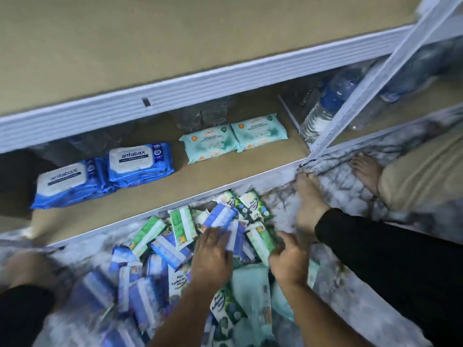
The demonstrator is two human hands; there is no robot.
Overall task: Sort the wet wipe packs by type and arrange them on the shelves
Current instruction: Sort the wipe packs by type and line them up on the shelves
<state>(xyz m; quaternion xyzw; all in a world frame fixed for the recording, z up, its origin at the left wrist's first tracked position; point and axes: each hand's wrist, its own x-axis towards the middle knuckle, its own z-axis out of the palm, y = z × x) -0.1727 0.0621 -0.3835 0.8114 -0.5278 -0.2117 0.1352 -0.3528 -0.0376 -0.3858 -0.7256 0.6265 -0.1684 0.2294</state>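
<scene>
On the floor in front of the shelf [225, 169] lies a jumbled pile [160, 259] of blue and green packs, pointing every way. The left hand [213, 256] rests on a blue pack [221, 216] that slants up to the right; blur hides whether its fingers grip. The right hand [288, 264] curls its fingers round a green pack [260, 240]. On the shelf, blue "antabax" packs [139, 161] and mint packs [213, 144] lie flat, long axes along the shelf.

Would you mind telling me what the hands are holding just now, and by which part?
The right hand grips a green pack by its near end. The left hand lies on a blue pack; blur hides any grip.
</scene>
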